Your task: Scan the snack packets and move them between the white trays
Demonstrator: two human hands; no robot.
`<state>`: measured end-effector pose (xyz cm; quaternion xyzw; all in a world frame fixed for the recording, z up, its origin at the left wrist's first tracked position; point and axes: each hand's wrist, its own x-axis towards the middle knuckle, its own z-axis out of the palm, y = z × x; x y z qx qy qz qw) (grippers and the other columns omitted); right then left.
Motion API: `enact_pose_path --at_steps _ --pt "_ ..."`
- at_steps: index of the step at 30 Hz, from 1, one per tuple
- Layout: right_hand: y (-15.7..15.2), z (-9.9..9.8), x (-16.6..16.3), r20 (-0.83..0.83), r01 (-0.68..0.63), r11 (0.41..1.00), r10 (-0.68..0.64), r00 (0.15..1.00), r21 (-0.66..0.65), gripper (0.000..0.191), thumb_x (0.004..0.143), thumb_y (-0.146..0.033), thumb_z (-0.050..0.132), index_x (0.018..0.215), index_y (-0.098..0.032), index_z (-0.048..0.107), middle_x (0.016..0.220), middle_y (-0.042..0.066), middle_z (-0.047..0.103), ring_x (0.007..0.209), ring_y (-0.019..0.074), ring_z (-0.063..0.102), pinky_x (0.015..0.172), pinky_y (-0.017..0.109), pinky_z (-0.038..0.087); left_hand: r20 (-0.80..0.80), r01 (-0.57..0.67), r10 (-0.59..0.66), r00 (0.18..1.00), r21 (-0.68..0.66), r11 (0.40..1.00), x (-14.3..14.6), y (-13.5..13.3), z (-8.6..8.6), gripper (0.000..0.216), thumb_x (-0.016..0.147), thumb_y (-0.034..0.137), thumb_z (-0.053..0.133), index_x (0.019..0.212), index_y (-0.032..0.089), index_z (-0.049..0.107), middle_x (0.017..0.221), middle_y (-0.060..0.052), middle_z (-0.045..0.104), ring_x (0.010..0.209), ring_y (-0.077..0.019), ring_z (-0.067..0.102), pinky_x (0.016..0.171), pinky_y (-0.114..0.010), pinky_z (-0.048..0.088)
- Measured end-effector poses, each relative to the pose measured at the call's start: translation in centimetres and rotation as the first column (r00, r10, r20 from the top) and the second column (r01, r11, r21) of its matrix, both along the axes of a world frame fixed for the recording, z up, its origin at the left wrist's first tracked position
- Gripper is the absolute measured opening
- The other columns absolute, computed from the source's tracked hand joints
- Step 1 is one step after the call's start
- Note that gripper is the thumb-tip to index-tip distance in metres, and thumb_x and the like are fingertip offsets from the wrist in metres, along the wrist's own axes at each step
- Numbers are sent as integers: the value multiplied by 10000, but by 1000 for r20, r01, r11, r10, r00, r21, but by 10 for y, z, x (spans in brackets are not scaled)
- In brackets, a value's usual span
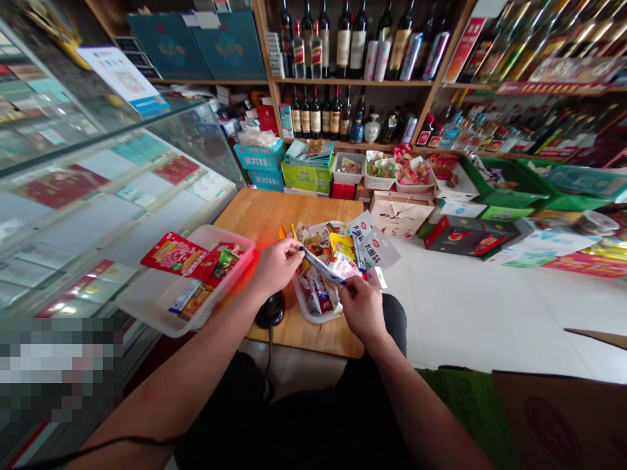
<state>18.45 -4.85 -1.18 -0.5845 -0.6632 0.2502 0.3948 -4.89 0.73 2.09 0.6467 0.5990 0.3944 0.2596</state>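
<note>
A narrow blue-and-white snack packet (pixel 323 269) is stretched between my two hands. My left hand (pixel 278 266) pinches its upper left end, and my right hand (pixel 363 309) grips the lower right end. Directly beneath lies a white plastic basket (pixel 306 312) heaped with small snack packets, among them a yellow packet (pixel 343 245) and a silver-grey packet (pixel 381 248) with black lettering. To the left, a translucent plastic bin (pixel 147 307) holds several flat packets, including a red packet (pixel 177 254). Between bin and basket, below my left wrist, sits a black corded device (pixel 270 311).
Basket and device rest on a wooden table (pixel 294 205). A glass display counter (pixel 161 124) stands along the left. Behind are shelves of wine bottles (pixel 343 39), snack trays (pixel 349 168) and a paper gift bag (pixel 400 212). A cardboard box (pixel 563 418) lies at lower right.
</note>
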Motion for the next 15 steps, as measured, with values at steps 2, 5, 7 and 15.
enact_pose_path --at_steps 2,5,7,15 --pt "-5 -7 -3 26 -34 999 34 999 2 131 895 -288 584 799 -210 628 731 19 653 647 166 576 649 271 413 -28 11 -12 1000 -6 1000 3 4 -4 213 891 379 634 1028 230 703 935 -57 765 825 -223 714 753 -320 528" --pt "-12 -16 -8 124 -84 996 87 988 -36 118 900 -259 593 798 -208 620 793 41 677 710 180 612 661 268 403 -81 34 -39 996 -60 998 5 7 -10 213 876 375 644 1012 224 707 932 -67 770 811 -230 721 736 -325 531" --pt "-15 -20 -10 180 -102 992 115 977 -78 120 901 -247 602 788 -208 611 789 41 683 711 181 622 654 267 389 -107 43 -55 993 -106 993 5 7 -15 210 865 369 648 997 218 712 933 -75 774 807 -237 728 727 -329 534" --pt "-13 -21 -14 306 -131 979 174 936 -154 151 929 -253 607 788 -203 627 828 44 707 746 171 638 664 263 375 -148 62 -83 985 -147 987 -1 -6 -21 204 882 355 612 974 210 722 959 -73 778 871 -230 732 778 -322 543"
